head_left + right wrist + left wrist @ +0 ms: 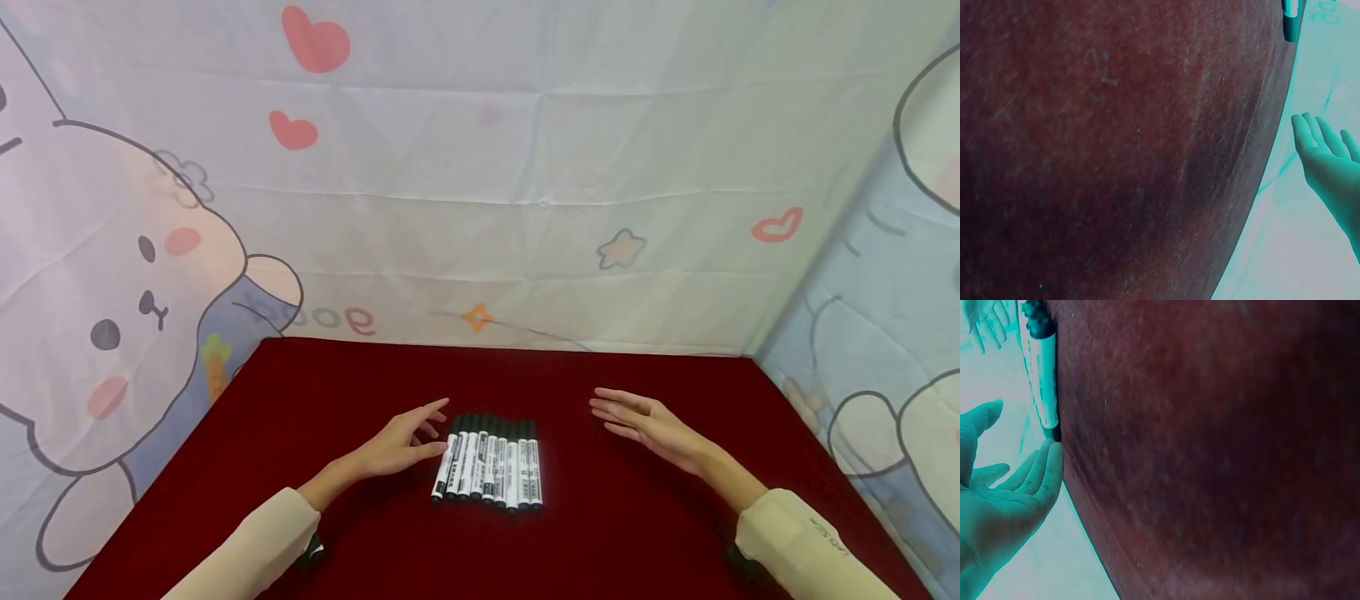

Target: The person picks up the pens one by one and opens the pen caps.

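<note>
Several white markers with black caps (491,467) lie side by side in a row on the dark red tabletop, caps toward the back wall. Just left of the row is my left hand (401,442), its fingers loosely spread and its thumb tip right at the leftmost marker. In the left wrist view the row shows end-on as a marker (1044,375) beyond the fingertips. My right hand (648,425) hovers to the right of the row, apart from it, fingers extended and nothing held. The right wrist view shows a marker end (1290,25) at the top edge, beyond the right hand (1329,159).
The dark red tabletop (360,525) reaches back to a pale cloth backdrop (450,167) printed with hearts and cartoon animals. More printed cloth (900,333) hangs along the right side. Light sleeves (258,533) cover both forearms.
</note>
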The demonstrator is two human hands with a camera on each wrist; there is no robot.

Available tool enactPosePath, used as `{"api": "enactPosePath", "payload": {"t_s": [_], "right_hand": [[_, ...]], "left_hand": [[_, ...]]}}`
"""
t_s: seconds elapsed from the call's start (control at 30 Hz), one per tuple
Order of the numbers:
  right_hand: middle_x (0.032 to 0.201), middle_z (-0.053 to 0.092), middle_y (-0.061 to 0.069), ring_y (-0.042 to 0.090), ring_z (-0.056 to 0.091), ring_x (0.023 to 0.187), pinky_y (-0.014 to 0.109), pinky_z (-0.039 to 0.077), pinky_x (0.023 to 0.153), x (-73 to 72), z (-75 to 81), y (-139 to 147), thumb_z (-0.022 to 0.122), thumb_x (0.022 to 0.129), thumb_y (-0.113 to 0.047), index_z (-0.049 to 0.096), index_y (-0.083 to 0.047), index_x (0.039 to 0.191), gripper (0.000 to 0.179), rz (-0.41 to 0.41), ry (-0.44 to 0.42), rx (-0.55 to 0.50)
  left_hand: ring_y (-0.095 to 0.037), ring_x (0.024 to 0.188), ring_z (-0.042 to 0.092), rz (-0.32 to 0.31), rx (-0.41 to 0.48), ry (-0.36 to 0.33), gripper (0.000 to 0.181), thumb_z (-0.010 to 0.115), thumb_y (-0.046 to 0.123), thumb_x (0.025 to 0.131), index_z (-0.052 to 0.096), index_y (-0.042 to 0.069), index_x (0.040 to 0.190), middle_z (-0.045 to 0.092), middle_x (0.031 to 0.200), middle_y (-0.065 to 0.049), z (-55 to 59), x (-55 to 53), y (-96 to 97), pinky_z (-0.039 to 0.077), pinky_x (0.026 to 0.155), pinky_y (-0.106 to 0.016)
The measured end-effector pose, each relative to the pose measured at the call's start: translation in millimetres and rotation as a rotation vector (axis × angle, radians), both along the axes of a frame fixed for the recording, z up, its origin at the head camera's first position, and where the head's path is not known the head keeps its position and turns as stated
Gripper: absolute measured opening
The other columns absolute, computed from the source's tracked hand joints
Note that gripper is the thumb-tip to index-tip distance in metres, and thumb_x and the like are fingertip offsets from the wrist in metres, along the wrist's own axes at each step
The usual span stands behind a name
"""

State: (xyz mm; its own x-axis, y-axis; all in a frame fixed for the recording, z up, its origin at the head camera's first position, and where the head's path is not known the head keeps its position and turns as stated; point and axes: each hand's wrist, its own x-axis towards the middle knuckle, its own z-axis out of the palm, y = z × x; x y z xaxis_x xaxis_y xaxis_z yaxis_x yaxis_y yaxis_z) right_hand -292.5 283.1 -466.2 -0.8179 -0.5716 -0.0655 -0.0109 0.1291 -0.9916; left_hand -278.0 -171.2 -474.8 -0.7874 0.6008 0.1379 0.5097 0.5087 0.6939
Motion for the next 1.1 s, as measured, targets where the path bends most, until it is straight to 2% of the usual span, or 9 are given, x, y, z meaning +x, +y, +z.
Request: {"api": "enactPosePath", "payload": {"t_s": [0.23,0.43,0.67,0.8,0.9,1.1], "right_hand": [[0.164,0.023,0.031,0.021,0.043,0.148,0.029,0.042,0.115,-0.7,0.6,-4.7,0.042,0.112,-0.022,0.017,0.007,0.160,0.061,0.036,-0.008,-0.020],[0.164,0.025,0.030,0.032,0.036,0.151,0.032,0.041,0.116,-0.7,-2.0,-7.9,0.043,0.111,-0.022,0.018,0.007,0.160,0.062,0.045,-0.031,-0.024],[0.164,0.028,0.029,0.032,0.038,0.151,0.032,0.042,0.115,-0.1,-3.7,-10.9,0.044,0.111,-0.022,0.020,0.004,0.160,0.061,0.035,-0.042,-0.014],[0.164,0.027,0.029,0.032,0.038,0.150,0.032,0.042,0.115,1.7,-3.6,-12.6,0.045,0.111,-0.022,0.019,0.004,0.160,0.061,0.041,-0.047,-0.019],[0.164,0.027,0.028,0.033,0.037,0.151,0.032,0.042,0.115,2.9,-3.0,-13.8,0.043,0.111,-0.021,0.020,0.004,0.160,0.060,0.044,-0.048,-0.019],[0.163,0.028,0.029,0.039,0.033,0.151,0.034,0.042,0.116,2.2,-2.2,-15.0,0.044,0.111,-0.022,0.020,0.005,0.160,0.061,0.052,-0.039,-0.011]], "left_hand": [[-0.031,0.107,0.068,-0.012,-0.006,-0.031,0.068,0.066,0.021,0.100,0.034,-0.007,0.154,0.057,0.137,-0.028,-5.2,-0.4,6.9,0.056,0.086,-0.031],[-0.024,0.098,0.068,-0.001,-0.001,-0.036,0.068,0.070,0.017,0.096,0.038,-0.008,0.151,0.058,0.133,-0.028,-7.0,-1.5,12.0,0.056,0.081,-0.026],[-0.027,0.093,0.068,0.023,-0.023,-0.012,0.069,0.077,0.011,0.089,0.045,-0.010,0.146,0.057,0.125,-0.027,-10.4,-3.5,17.7,0.054,0.076,-0.023],[-0.024,0.089,0.069,0.037,-0.047,-0.012,0.069,0.078,0.010,0.088,0.044,-0.013,0.144,0.057,0.122,-0.028,-9.7,-2.0,20.1,0.053,0.071,-0.022],[-0.021,0.084,0.068,0.072,-0.051,-0.050,0.068,0.078,0.007,0.087,0.045,-0.015,0.142,0.058,0.119,-0.029,-7.7,0.4,22.5,0.054,0.064,-0.021],[-0.016,0.073,0.066,0.179,-0.047,-0.145,0.067,0.080,0.001,0.082,0.048,-0.016,0.138,0.063,0.110,-0.026,-3.4,1.7,28.2,0.057,0.057,-0.024]]}}
